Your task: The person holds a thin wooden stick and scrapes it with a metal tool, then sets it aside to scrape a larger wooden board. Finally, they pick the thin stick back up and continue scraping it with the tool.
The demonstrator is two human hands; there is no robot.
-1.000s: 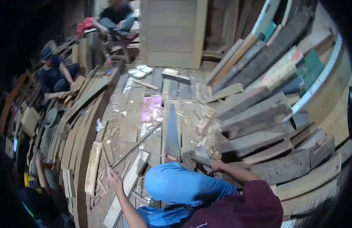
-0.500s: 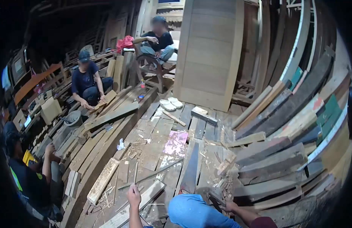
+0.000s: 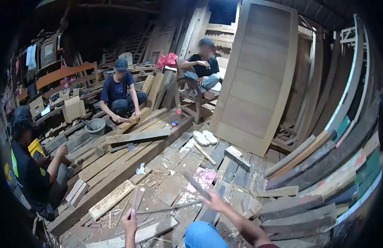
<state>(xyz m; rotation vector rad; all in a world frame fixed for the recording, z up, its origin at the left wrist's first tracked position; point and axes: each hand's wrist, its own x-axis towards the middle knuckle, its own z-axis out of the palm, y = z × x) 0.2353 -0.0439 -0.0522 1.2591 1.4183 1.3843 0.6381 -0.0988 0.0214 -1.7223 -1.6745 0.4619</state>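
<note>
My left hand [image 3: 129, 223] is closed around a thin wooden stick [image 3: 134, 201], which points up and away from me. In my right hand [image 3: 216, 202] is a long flat grey bar [image 3: 195, 186], blade-like, slanting up to the left; its exact kind I cannot make out. Beyond and between my hands a dark narrow strip [image 3: 170, 208] lies across the floor. Near my left hand are a pale wooden plank [image 3: 154, 231] and a board with a shallow recess [image 3: 112, 200]. The tapered handsaw blade [image 3: 209, 215] lies beside my knee, partly covered.
Stacked beams [image 3: 117, 169] run along the left, where two people [image 3: 121, 93] [image 3: 32, 169] crouch or sit. A third person [image 3: 206, 68] sits on a chair behind. A wooden door [image 3: 257, 78] leans at the back. White shoes [image 3: 204, 137] and shavings lie on the floor; timber [image 3: 303, 202] fills the right.
My right hand has come up and forward from low beside my knee, bringing the grey bar toward the middle. My left hand, still on the stick, has shifted left and lower in view.
</note>
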